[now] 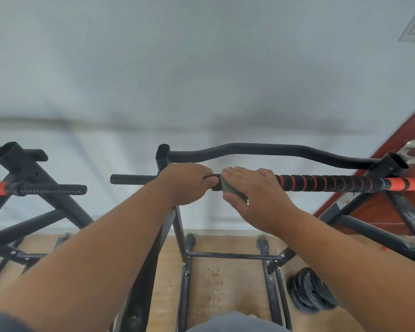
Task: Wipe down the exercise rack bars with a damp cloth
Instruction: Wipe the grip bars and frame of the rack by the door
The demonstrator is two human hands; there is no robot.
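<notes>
Both my hands are up on the rack's horizontal grip bar (321, 182), the one with black foam and orange bands. My left hand (186, 184) is wrapped around the bar just right of the upright post (163, 156), fingers curled over the top, gripping it. My right hand (254, 188) sits right next to it, touching or nearly so, palm over the bar with fingers fairly straight and the thumb underneath, pressing a grey-green cloth (230, 186) against the bar. Only a small bunched part of the cloth shows between my thumb and fingers; the rest is hidden under my palm.

Behind the grip bar runs a curved black pull-up bar (261, 149), going from the post to the right upright (393, 164). A short ribbed black handle (132, 179) sticks out left of the post. Further left, a second rack frame (22, 161) with its own ribbed handle (55, 189) and an orange section.

Down on the wooden floor (216, 283), rack base rails and a stack of black weight plates (309, 292) at lower right. White wall (201, 68) behind, reddish-brown door (393, 200) at right.
</notes>
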